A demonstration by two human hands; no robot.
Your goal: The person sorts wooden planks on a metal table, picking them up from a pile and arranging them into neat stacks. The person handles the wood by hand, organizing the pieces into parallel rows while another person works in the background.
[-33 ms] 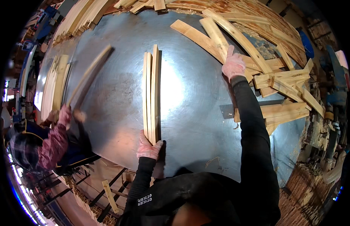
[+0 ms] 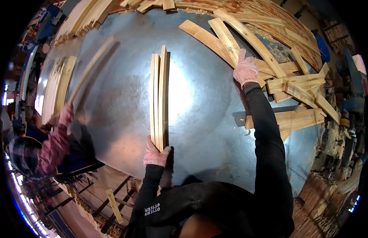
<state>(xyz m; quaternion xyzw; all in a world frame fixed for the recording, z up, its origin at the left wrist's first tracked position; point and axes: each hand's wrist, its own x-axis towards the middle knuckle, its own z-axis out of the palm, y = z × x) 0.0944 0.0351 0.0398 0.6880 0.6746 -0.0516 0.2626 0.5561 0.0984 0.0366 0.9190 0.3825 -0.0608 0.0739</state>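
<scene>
While the left hand (image 2: 155,155) clasps the near end of a bundle of slats (image 2: 159,97) standing on edge at the middle of the metal desk (image 2: 200,103), the right hand (image 2: 245,70) reaches to the far right and presses on a loose plank (image 2: 227,41) in the heap of planks (image 2: 295,85). Both hands wear pink knit gloves. The left fingers are clenched round the bundle's end; the right fingers lie over the plank, and it cannot be told whether they have closed on it. The slats are thin, long and slightly bowed, so they probably weigh little and stay fairly stiff along the grain but may flex or fan apart if held at one end only. A hold near the middle, squeezing the faces together, would likely keep them aligned. The smooth sheet metal should let them slide easily; sawn edges may splinter. At the left rim, another person's hand (image 2: 65,115) swings a blurred slat (image 2: 91,67) beside a second stack of slats (image 2: 57,89).
</scene>
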